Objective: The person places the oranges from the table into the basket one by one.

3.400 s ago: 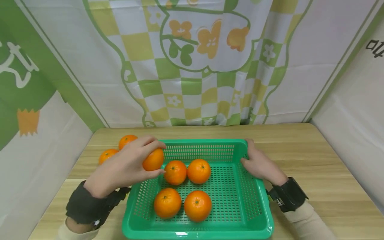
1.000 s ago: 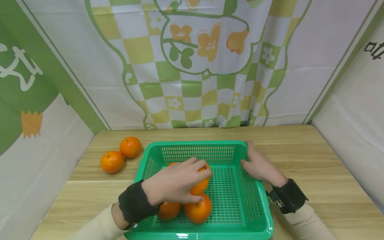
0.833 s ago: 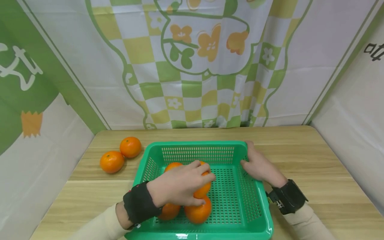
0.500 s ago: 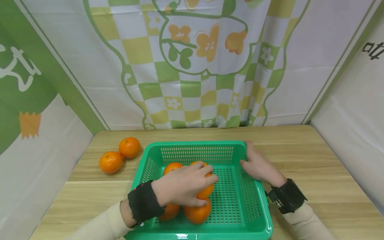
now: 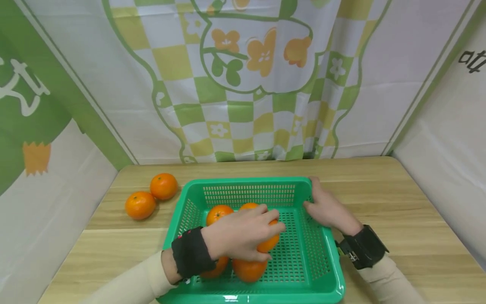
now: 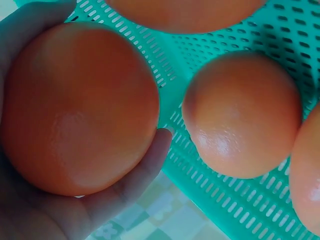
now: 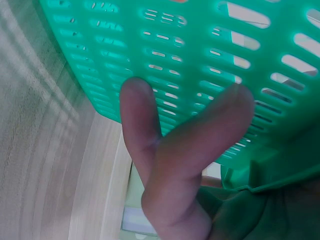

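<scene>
My left hand [image 5: 241,234] holds an orange [image 5: 270,241] over the middle of the green plastic basket [image 5: 248,298]. In the left wrist view, fingers and thumb curl round that orange [image 6: 82,107]. Beneath and around it in the basket lie several more oranges, among them one at the back left [image 5: 219,213] and one at the front [image 5: 249,270], partly covered by my hand. At the basket's back right corner, my right hand [image 5: 330,211] grips the rim. The right wrist view shows fingers [image 7: 210,130] of it against the slotted wall [image 7: 110,45].
Two oranges, a nearer one [image 5: 140,205] and a farther one [image 5: 164,186], rest on the wooden table [image 5: 379,194] left of the basket. A patterned curtain [image 5: 250,109] hangs behind the table, with cloth walls on both sides.
The left hand has carried its orange from above the basket's left rim to over its middle, shifting slightly rightward in the last second. The right hand keeps its grip on the rim.
</scene>
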The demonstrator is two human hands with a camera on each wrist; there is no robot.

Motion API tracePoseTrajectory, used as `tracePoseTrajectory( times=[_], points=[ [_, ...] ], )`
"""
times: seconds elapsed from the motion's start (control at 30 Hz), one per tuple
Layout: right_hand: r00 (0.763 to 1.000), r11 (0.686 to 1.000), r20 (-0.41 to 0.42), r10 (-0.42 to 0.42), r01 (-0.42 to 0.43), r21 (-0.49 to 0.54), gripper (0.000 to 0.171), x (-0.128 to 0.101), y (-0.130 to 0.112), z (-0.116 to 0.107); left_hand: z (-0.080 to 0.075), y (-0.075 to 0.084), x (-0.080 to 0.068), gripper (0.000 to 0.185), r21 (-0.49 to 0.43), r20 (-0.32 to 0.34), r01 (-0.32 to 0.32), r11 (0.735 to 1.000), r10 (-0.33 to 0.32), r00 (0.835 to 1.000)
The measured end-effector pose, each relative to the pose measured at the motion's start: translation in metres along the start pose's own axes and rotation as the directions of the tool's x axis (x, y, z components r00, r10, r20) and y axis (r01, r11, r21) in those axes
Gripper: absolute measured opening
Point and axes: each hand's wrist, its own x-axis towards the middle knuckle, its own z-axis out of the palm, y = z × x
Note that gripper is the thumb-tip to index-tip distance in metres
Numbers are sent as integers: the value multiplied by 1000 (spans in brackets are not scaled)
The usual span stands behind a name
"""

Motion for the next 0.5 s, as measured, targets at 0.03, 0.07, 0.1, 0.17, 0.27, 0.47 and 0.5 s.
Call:
tracePoseTrajectory(
  times=[0.03,0.07,0.1,0.17,0.27,0.47,0.5],
  points=[
    [1000,1000,0,-1,1,-2,75,0,0,0,0,1,1,56,-4,1,-2,1000,2,1000],
    [1000,1000,0,-3,3,-1,74,0,0,0,1,1,3,57,-5,5,-5,1000,5,1000],
    [1000,1000,-1,-6,6,-2,74,0,-1,0,1,2,5,58,-8,10,-5,1000,5,1000],
    [1000,1000,-1,-10,10,-2,74,0,-1,0,2,4,8,59,1,20,-14,1000,14,1000],
    [1000,1000,-3,-10,10,-2,73,0,-1,0,3,8,13,63,23,47,-20,1000,19,999],
    [1000,1000,-5,-15,15,-13,72,-1,-1,1,7,14,20,61,48,71,-38,998,35,997],
    [1000,1000,-6,-15,15,-15,72,0,-1,1,8,15,22,60,52,72,-45,998,41,997]
  ],
)
